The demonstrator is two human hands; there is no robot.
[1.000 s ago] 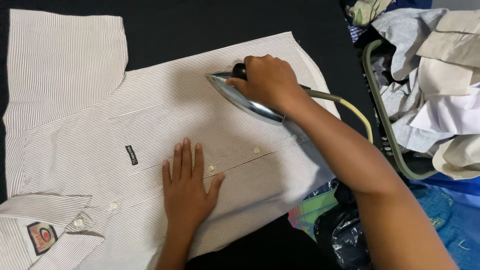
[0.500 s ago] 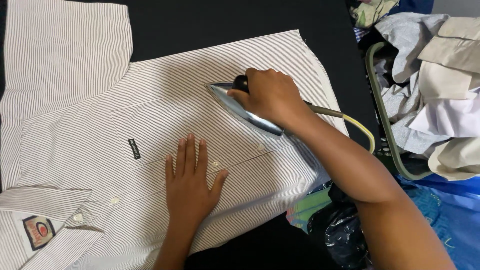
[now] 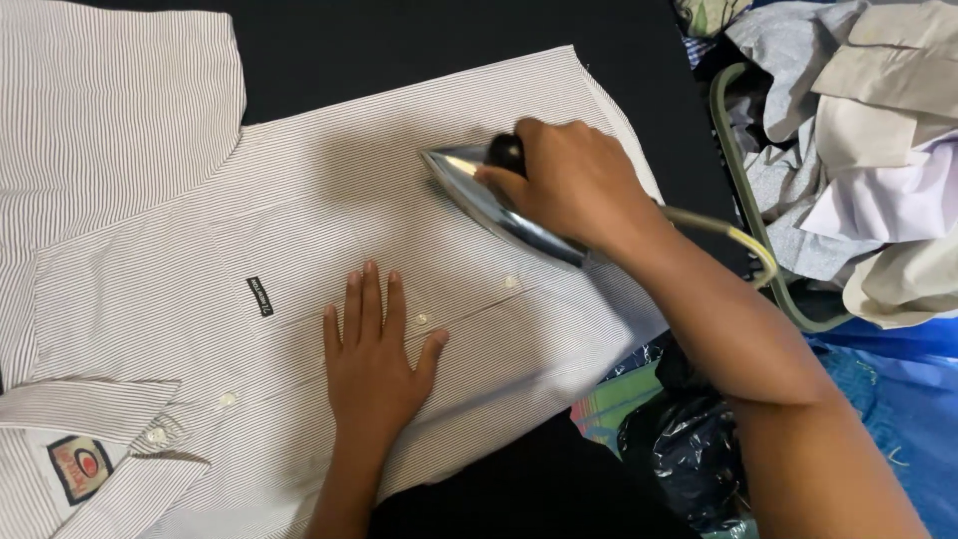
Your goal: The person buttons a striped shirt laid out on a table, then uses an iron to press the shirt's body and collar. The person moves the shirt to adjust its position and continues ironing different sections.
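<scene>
While the left hand (image 3: 371,364) lay flat at about 6 o'clock, fingers spread and palm down, it pinned the striped shirt (image 3: 299,260) against the black bench (image 3: 399,40). Nothing was gripped in it; it only pressed on the cloth just below the button placket (image 3: 419,319).

Toward 3 o'clock from there, the right hand (image 3: 579,185) was closed round the dark handle of the iron (image 3: 499,205), knuckles up. Metal soleplate down on the front panel, nose pointing to 9 o'clock. A pale cord (image 3: 738,240) trailed off behind the wrist toward 3 o'clock.

Shirt lay buttoned and face up, collar (image 3: 90,409) with its coloured inner label at 8 o'clock, one short sleeve (image 3: 110,110) spread toward 11 o'clock, hem toward 2 o'clock.

Progress, as judged: the panel near the iron and hem looked smooth; faint folds remained beside the collar and across the sleeve, so the upper part seemed undone. The back could not be assessed.

Farther out, at 2 to 3 o'clock, a heap of crumpled garments (image 3: 858,130) filled a basket with a greenish rim (image 3: 743,200), apparently unpressed. Crinkled plastic bags (image 3: 679,439) sat at 4 o'clock off the bench edge.
</scene>
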